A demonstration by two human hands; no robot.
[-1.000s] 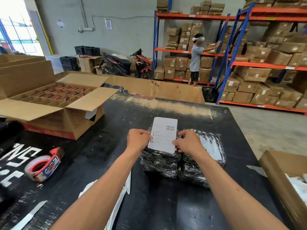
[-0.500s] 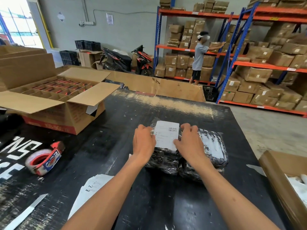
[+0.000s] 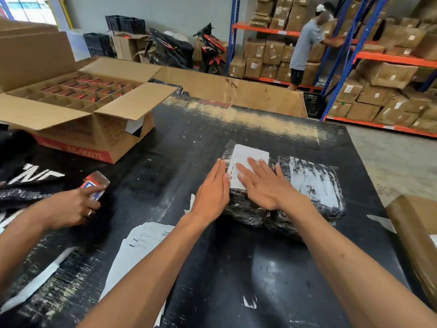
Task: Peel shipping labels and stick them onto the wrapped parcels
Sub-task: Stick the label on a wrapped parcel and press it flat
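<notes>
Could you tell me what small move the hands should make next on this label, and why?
Probably sweep the right hand outward across the label: both hands lie flat, the left hand at its left edge, so it looks placed on the parcel but not yet smoothed.

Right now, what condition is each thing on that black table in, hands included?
Left hand: flat, fingers straight, pressing the label's left edge.
Right hand: flat, smoothing the label.
Shipping label: lying on the left parcel.
Left parcel: wrapped, being labelled.
Right parcel: wrapped, label already on.
Cardboard box: flaps open, dividers inside.
Tape roll: gripped by another person's hand.
Label sheets: loose on the table.
</notes>
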